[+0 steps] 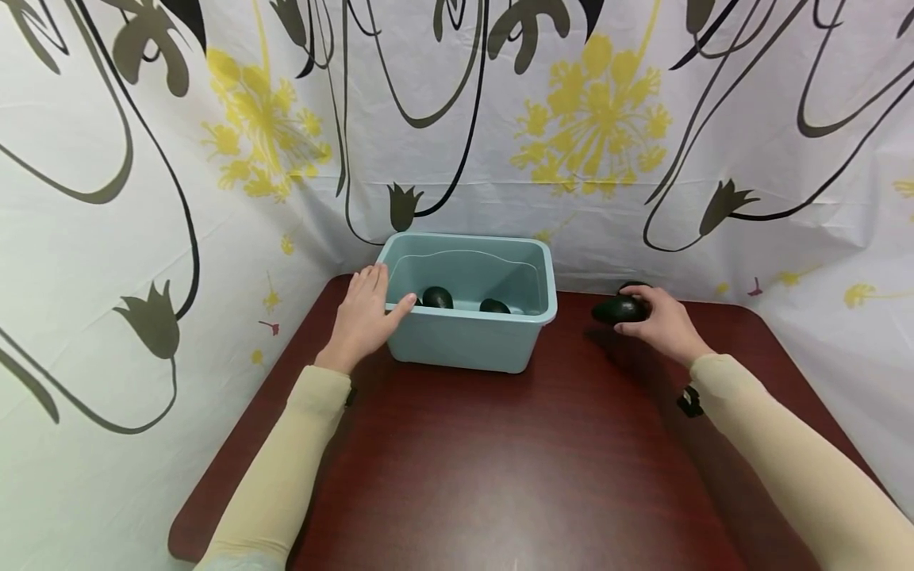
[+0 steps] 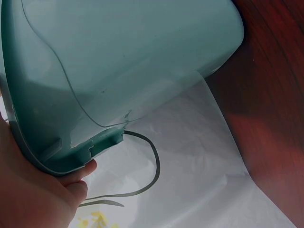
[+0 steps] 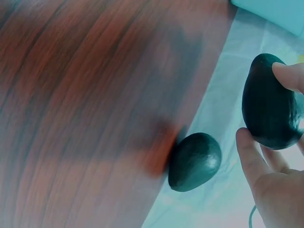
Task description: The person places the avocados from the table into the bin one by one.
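A dark green avocado [image 3: 270,102] is pinched between the thumb and fingers of my right hand [image 1: 666,323], above the table's far right part. A second avocado [image 3: 195,161] lies on the table at its back edge, mostly hidden behind the held one in the head view. My left hand [image 1: 362,319] rests at the near left corner of a light blue plastic bin [image 1: 464,342], fingers extended along the left rim and thumb reaching over the front rim. In the left wrist view its fingertips [image 2: 88,167] touch the rim's underside. Inside the bin lie dark avocados [image 1: 438,297], partly hidden by the front wall.
The bin stands at the back of a dark red wooden table [image 1: 514,460]. A white cloth [image 1: 443,190] with yellow and grey plant prints hangs right behind the table and along its sides.
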The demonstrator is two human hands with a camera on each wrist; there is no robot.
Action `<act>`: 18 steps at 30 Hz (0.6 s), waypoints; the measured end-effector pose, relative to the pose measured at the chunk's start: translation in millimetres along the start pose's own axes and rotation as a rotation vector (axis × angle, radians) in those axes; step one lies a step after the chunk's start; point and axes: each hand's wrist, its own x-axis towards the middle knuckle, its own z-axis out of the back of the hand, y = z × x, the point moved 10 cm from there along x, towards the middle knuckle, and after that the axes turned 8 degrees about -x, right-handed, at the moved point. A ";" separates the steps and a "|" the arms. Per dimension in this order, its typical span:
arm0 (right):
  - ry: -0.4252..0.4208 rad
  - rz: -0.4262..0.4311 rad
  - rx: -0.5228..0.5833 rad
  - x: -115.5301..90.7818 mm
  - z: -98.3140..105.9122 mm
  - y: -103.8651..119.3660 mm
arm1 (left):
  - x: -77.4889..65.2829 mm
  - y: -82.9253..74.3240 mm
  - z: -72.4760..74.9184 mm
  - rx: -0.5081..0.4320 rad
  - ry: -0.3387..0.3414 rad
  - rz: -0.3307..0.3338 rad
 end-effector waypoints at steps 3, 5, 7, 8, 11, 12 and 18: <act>-0.032 0.003 0.006 -1.0 5.5 4.0 | 0.3 0.7 -0.5 0.001 0.003 0.003; -0.045 0.004 0.014 -2.3 8.7 6.6 | 0.2 0.5 -0.9 0.000 0.004 0.001; -0.057 0.008 0.022 -3.6 11.8 10.4 | 0.1 0.1 -1.0 -0.001 0.005 -0.001; -0.063 0.011 0.028 -4.4 13.4 13.0 | 0.1 -0.2 -1.0 -0.002 0.005 -0.001; -0.079 0.025 0.044 -5.9 17.6 21.2 | 0.0 -0.7 -0.8 0.000 0.009 0.000; -0.086 0.031 0.049 -6.2 18.9 24.5 | -0.1 -0.7 -0.6 -0.001 0.010 0.001; -0.113 0.056 0.077 -8.2 26.9 43.4 | -0.4 -1.3 -0.5 -0.008 0.015 0.003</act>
